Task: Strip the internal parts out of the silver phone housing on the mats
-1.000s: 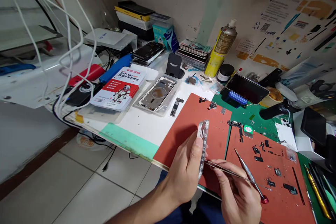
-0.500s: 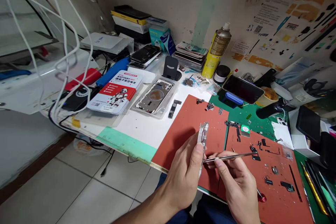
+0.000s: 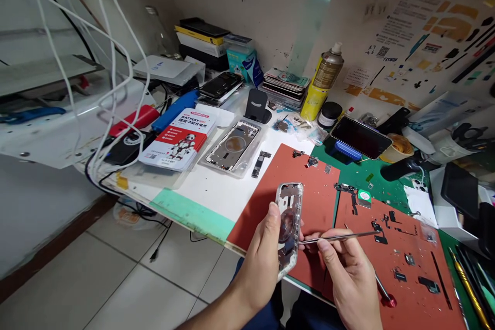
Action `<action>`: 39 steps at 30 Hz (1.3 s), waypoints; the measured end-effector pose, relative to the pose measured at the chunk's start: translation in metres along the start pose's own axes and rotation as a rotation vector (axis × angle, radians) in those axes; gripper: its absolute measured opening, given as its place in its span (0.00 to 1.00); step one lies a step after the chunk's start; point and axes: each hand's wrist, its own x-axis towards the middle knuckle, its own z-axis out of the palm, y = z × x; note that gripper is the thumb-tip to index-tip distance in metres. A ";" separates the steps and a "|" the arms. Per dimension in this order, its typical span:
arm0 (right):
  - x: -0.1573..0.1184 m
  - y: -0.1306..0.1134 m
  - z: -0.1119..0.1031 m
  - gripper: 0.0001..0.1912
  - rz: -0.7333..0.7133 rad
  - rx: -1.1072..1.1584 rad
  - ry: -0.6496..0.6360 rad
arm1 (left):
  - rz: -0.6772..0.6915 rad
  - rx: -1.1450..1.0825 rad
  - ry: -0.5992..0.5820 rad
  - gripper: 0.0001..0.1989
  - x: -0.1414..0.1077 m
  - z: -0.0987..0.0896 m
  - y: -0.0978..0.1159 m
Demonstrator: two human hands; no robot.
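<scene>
Phone shell has turned, baring its inside; tweezers seemingly touch it.

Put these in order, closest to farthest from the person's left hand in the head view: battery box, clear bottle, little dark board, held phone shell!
From the left hand:
1. Held phone shell: touching, gripped in it.
2. Little dark board: beyond the hand.
3. Battery box: farther, off left.
4. Clear bottle: farthest, back left.
</scene>
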 end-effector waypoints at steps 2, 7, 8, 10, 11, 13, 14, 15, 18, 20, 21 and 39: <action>0.000 -0.001 0.001 0.07 -0.012 0.005 -0.016 | 0.014 -0.016 -0.008 0.37 0.001 0.001 0.000; 0.001 -0.004 0.003 0.05 -0.053 -0.013 -0.049 | 0.031 -0.026 0.014 0.38 -0.001 0.001 -0.001; 0.001 -0.004 0.003 0.05 -0.061 -0.027 -0.047 | 0.040 -0.019 0.012 0.38 -0.001 0.002 -0.002; 0.000 -0.005 0.002 0.05 -0.072 -0.053 -0.036 | 0.044 -0.016 0.005 0.38 -0.002 0.002 -0.002; 0.000 -0.005 0.002 0.06 -0.076 -0.065 -0.029 | 0.041 -0.023 0.008 0.38 -0.002 0.002 -0.002; 0.000 -0.005 0.001 0.06 -0.083 -0.080 -0.020 | 0.037 -0.035 0.012 0.38 -0.003 0.003 -0.002; 0.000 -0.005 0.001 0.06 -0.084 -0.081 -0.017 | 0.039 -0.037 0.012 0.38 -0.003 0.003 -0.002; 0.000 -0.005 0.001 0.06 -0.084 -0.079 -0.015 | 0.043 -0.038 0.010 0.38 -0.003 0.002 -0.002; 0.001 -0.004 0.001 0.06 -0.077 -0.062 -0.015 | 0.058 -0.039 -0.002 0.37 -0.003 0.002 -0.003; 0.001 -0.003 0.001 0.07 -0.064 -0.039 -0.022 | 0.058 -0.037 -0.004 0.37 -0.002 0.001 -0.005; 0.001 -0.002 0.002 0.07 -0.056 -0.025 -0.027 | 0.053 -0.035 -0.006 0.37 -0.002 0.001 -0.005; -0.004 0.009 0.001 0.07 -0.071 0.006 -0.016 | 0.029 -0.024 -0.029 0.39 0.004 -0.002 -0.003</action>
